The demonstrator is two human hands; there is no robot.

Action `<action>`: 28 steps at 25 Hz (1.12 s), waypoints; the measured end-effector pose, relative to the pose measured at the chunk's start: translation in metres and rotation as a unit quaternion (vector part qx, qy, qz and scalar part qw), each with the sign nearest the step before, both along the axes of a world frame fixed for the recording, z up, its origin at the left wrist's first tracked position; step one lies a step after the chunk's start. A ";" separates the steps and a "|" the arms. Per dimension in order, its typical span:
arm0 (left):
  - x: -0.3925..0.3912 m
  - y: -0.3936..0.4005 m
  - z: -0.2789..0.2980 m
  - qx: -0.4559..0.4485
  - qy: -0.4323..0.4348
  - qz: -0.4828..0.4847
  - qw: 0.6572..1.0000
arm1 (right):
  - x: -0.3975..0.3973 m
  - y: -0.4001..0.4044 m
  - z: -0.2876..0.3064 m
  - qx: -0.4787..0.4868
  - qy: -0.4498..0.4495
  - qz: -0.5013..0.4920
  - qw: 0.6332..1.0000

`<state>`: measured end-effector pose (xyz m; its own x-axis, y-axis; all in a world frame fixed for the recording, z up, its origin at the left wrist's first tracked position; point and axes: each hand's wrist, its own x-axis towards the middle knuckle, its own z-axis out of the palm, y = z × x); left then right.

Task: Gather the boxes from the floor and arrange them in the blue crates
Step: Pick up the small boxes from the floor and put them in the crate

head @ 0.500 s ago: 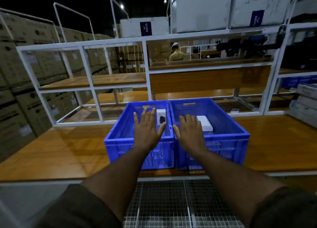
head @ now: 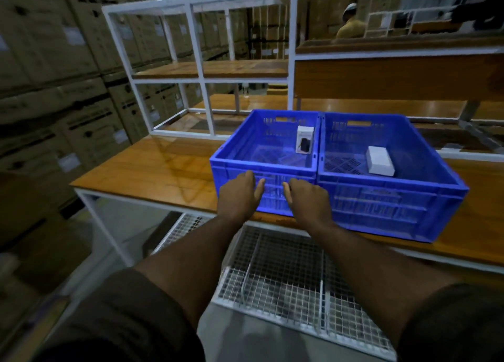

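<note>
Two blue crates stand side by side on a wooden table. In the left crate [head: 261, 165] a small white box with a black picture [head: 305, 139] stands upright against the right wall. A plain white box [head: 379, 161] lies flat in the right crate [head: 387, 183]. My left hand [head: 240, 195] and my right hand [head: 308, 201] hover close together in front of the left crate's near wall. Both hold nothing, and their fingers are loosely bent. No box on the floor is in view.
The wooden table [head: 152, 170] carries a white metal shelf frame [head: 199, 61] behind the crates. A wire mesh shelf [head: 286, 288] lies under the table. Stacked cardboard cartons [head: 54, 89] fill the left side. A person [head: 350, 26] sits far behind the shelves.
Both hands have drawn back from above the crates to in front of the left crate's near wall, and their fingers have relaxed. The view has swung left and down.
</note>
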<state>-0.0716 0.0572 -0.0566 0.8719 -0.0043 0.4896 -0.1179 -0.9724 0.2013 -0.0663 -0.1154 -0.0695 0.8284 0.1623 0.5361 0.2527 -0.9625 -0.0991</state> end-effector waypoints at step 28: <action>-0.529 0.248 -0.145 -0.191 0.114 0.511 0.831 | -0.377 0.335 -0.127 -0.096 0.164 0.472 0.861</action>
